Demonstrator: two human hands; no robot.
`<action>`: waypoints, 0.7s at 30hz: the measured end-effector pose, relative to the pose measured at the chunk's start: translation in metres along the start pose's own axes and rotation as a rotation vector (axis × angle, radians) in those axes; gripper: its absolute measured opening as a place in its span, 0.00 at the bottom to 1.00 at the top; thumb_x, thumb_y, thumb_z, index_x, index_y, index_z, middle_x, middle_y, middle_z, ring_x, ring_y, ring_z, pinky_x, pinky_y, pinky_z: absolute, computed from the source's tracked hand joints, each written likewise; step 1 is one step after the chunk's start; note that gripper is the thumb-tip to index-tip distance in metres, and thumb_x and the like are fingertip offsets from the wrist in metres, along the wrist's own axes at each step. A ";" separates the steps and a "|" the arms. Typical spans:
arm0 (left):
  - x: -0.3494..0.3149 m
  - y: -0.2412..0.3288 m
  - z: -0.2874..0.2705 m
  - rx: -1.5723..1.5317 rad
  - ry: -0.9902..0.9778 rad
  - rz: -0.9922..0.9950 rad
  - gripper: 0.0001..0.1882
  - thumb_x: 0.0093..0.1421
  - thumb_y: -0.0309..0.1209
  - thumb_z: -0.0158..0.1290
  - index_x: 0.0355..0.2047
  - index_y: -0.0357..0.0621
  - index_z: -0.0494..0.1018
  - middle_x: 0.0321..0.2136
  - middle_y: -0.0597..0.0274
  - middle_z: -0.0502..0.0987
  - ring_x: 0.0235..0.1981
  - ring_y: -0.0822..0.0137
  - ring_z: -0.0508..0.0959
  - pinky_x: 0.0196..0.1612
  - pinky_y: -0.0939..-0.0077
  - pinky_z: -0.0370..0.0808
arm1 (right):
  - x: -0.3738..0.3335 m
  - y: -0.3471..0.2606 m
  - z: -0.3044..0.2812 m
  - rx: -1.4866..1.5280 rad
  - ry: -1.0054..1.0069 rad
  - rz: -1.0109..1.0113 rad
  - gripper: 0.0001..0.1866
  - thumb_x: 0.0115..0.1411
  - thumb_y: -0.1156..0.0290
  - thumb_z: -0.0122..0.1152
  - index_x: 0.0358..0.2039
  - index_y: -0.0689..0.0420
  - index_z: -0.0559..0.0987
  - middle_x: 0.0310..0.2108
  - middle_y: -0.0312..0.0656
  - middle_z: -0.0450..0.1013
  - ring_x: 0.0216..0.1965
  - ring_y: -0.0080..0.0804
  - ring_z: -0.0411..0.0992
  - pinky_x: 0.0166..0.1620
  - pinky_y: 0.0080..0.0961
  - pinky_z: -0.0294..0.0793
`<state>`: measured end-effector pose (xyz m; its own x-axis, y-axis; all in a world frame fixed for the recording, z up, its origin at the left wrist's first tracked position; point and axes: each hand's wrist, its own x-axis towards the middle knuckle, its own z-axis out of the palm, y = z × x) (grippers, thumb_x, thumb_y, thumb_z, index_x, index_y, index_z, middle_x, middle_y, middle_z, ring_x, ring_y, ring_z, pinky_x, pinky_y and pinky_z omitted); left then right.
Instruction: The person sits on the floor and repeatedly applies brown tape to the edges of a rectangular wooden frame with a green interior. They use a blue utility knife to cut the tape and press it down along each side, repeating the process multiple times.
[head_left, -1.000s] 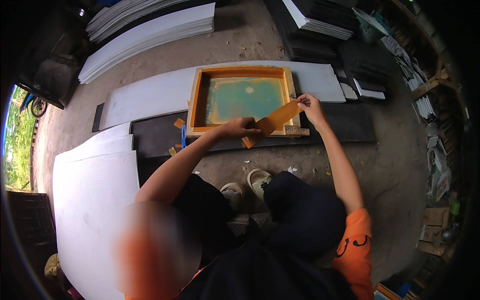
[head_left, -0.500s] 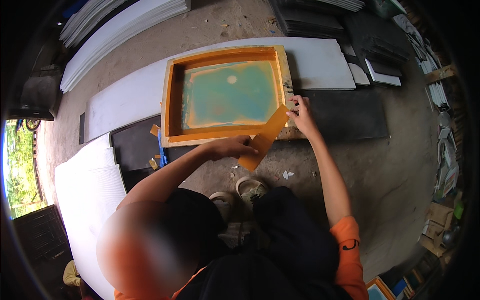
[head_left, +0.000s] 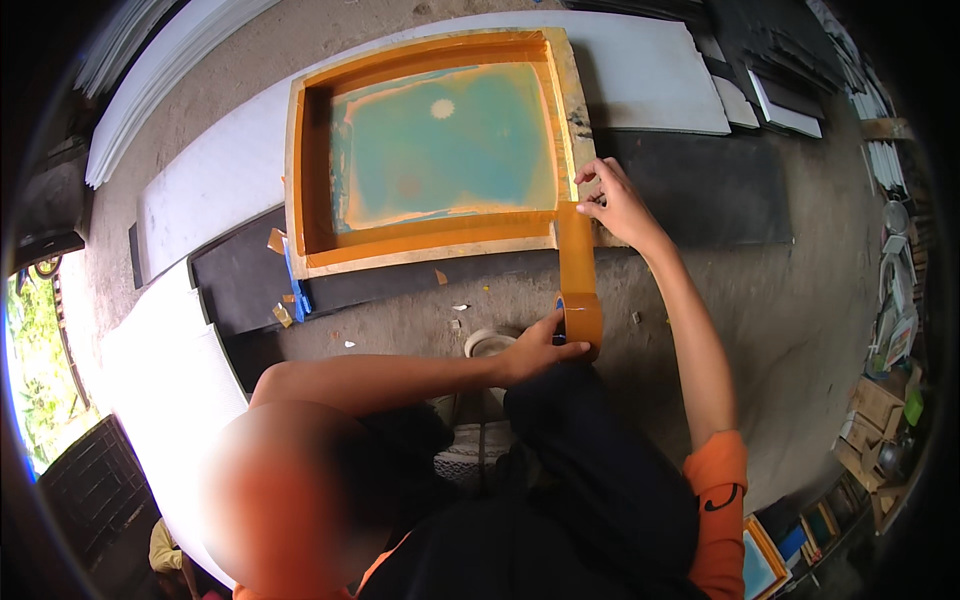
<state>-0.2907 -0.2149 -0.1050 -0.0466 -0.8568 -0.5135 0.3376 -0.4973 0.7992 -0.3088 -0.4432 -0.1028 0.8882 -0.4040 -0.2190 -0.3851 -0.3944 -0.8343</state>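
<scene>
tape roll (head_left: 583,325) grasped in left hand (head_left: 540,350), off the near right corner of the wooden frame (head_left: 430,257), apparently to hold the strip (head_left: 577,250) straight. right hand (head_left: 620,207) part-curled at the strip's far end, by the frame's right edge; whether pinching, cannot tell.

Grey-brown floor (head_left: 780,330), dotted with small scraps (head_left: 460,307) — bright daylight at the left, where greenery (head_left: 40,370) shows above a dark panel (head_left: 95,485). White sheets (head_left: 150,90) stacked at upper left, black sheets (head_left: 790,65) at upper right — brown boxes (head_left: 876,405) along the dim right side
</scene>
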 end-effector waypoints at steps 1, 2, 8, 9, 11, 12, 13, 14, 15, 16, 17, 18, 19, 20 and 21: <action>0.000 0.000 0.000 -0.005 0.010 0.005 0.34 0.54 0.40 0.55 0.55 0.35 0.57 0.48 0.51 0.69 0.51 0.62 0.67 0.55 0.71 0.61 | 0.001 -0.001 0.001 -0.016 0.000 -0.006 0.16 0.48 0.84 0.58 0.37 0.59 0.66 0.39 0.42 0.60 0.32 0.27 0.68 0.39 0.23 0.73; 0.000 -0.001 0.001 -0.010 0.020 0.009 0.33 0.54 0.40 0.55 0.54 0.35 0.57 0.47 0.51 0.69 0.51 0.62 0.68 0.55 0.71 0.61 | 0.002 -0.003 0.001 -0.032 -0.002 -0.012 0.16 0.48 0.84 0.58 0.37 0.59 0.66 0.39 0.42 0.60 0.32 0.27 0.68 0.39 0.23 0.73; 0.003 -0.007 -0.002 -0.011 0.025 0.013 0.33 0.54 0.39 0.55 0.54 0.34 0.57 0.48 0.52 0.69 0.51 0.63 0.68 0.54 0.72 0.62 | 0.008 0.009 0.005 0.020 0.031 -0.038 0.16 0.48 0.85 0.57 0.36 0.59 0.65 0.38 0.41 0.60 0.31 0.27 0.69 0.39 0.23 0.72; 0.004 -0.009 -0.003 -0.004 0.024 0.025 0.33 0.54 0.39 0.55 0.55 0.34 0.57 0.48 0.52 0.69 0.51 0.63 0.68 0.54 0.72 0.62 | 0.008 0.013 0.006 0.042 0.038 -0.042 0.16 0.48 0.85 0.57 0.36 0.59 0.65 0.37 0.41 0.60 0.31 0.27 0.69 0.39 0.23 0.72; 0.003 -0.007 -0.006 -0.010 -0.005 -0.014 0.34 0.55 0.39 0.54 0.56 0.36 0.55 0.51 0.53 0.66 0.53 0.64 0.65 0.56 0.72 0.60 | 0.009 0.020 0.008 0.094 0.052 -0.053 0.16 0.48 0.85 0.57 0.36 0.59 0.65 0.37 0.41 0.60 0.31 0.27 0.70 0.38 0.23 0.72; 0.002 -0.005 -0.006 -0.013 -0.021 -0.034 0.34 0.56 0.40 0.54 0.57 0.37 0.54 0.52 0.54 0.64 0.55 0.64 0.63 0.58 0.72 0.59 | 0.008 0.023 0.008 0.098 0.061 -0.059 0.16 0.48 0.86 0.57 0.36 0.59 0.65 0.37 0.40 0.60 0.30 0.26 0.70 0.38 0.22 0.72; 0.002 -0.006 -0.007 -0.015 -0.022 -0.035 0.34 0.56 0.40 0.54 0.57 0.37 0.54 0.52 0.54 0.64 0.55 0.64 0.64 0.58 0.72 0.59 | 0.008 0.023 0.010 0.103 0.066 -0.068 0.15 0.48 0.86 0.57 0.35 0.60 0.64 0.36 0.40 0.60 0.30 0.25 0.70 0.37 0.22 0.71; 0.002 -0.007 -0.007 -0.017 -0.024 -0.035 0.34 0.56 0.40 0.54 0.57 0.36 0.53 0.52 0.54 0.64 0.54 0.64 0.64 0.58 0.72 0.59 | 0.009 0.023 0.011 0.108 0.073 -0.076 0.15 0.49 0.86 0.56 0.35 0.60 0.64 0.36 0.39 0.59 0.29 0.23 0.71 0.36 0.21 0.71; 0.002 -0.007 -0.007 -0.019 -0.026 -0.035 0.34 0.56 0.40 0.54 0.57 0.36 0.53 0.52 0.54 0.64 0.54 0.64 0.64 0.58 0.72 0.59 | 0.009 0.023 0.011 0.098 0.068 -0.076 0.15 0.48 0.86 0.57 0.35 0.60 0.64 0.36 0.40 0.59 0.30 0.24 0.70 0.37 0.22 0.71; 0.003 -0.008 -0.007 -0.021 -0.024 -0.044 0.34 0.56 0.40 0.54 0.57 0.36 0.53 0.52 0.54 0.65 0.54 0.64 0.64 0.57 0.71 0.59 | 0.010 0.023 0.011 0.088 0.062 -0.076 0.16 0.48 0.85 0.58 0.34 0.59 0.64 0.36 0.40 0.59 0.30 0.25 0.70 0.37 0.23 0.72; 0.003 -0.009 -0.007 -0.023 -0.022 -0.054 0.34 0.56 0.40 0.54 0.57 0.36 0.53 0.52 0.54 0.65 0.54 0.64 0.64 0.57 0.71 0.59 | 0.010 0.022 0.011 0.078 0.056 -0.076 0.16 0.47 0.85 0.58 0.34 0.58 0.65 0.36 0.41 0.60 0.31 0.26 0.70 0.38 0.24 0.72; 0.003 -0.011 -0.007 -0.025 -0.019 -0.063 0.34 0.56 0.40 0.54 0.57 0.37 0.53 0.52 0.54 0.65 0.54 0.64 0.64 0.57 0.71 0.59 | 0.011 0.021 0.012 0.072 0.057 -0.074 0.16 0.47 0.85 0.59 0.34 0.58 0.65 0.36 0.40 0.60 0.31 0.26 0.70 0.38 0.24 0.72; 0.003 -0.010 -0.007 -0.024 -0.013 -0.068 0.34 0.56 0.40 0.54 0.57 0.37 0.53 0.52 0.53 0.65 0.54 0.64 0.64 0.57 0.71 0.60 | 0.011 0.022 0.013 0.066 0.062 -0.072 0.16 0.46 0.85 0.59 0.34 0.58 0.65 0.36 0.40 0.60 0.31 0.26 0.70 0.38 0.25 0.72; 0.003 -0.009 -0.006 -0.024 -0.006 -0.072 0.34 0.56 0.40 0.54 0.57 0.37 0.54 0.52 0.53 0.65 0.54 0.64 0.64 0.57 0.71 0.60 | 0.011 0.023 0.013 0.061 0.065 -0.070 0.17 0.46 0.85 0.60 0.33 0.58 0.65 0.35 0.40 0.60 0.31 0.25 0.69 0.38 0.25 0.72; 0.002 -0.008 -0.006 -0.025 0.002 -0.077 0.34 0.56 0.40 0.54 0.57 0.37 0.54 0.51 0.53 0.65 0.54 0.64 0.64 0.57 0.71 0.60 | 0.012 0.024 0.014 0.053 0.072 -0.072 0.17 0.45 0.85 0.60 0.33 0.58 0.65 0.35 0.40 0.60 0.31 0.25 0.70 0.38 0.24 0.72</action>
<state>-0.2882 -0.2117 -0.1141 -0.0718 -0.8160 -0.5736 0.3563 -0.5581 0.7493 -0.3045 -0.4463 -0.1326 0.8921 -0.4350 -0.1226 -0.3056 -0.3807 -0.8727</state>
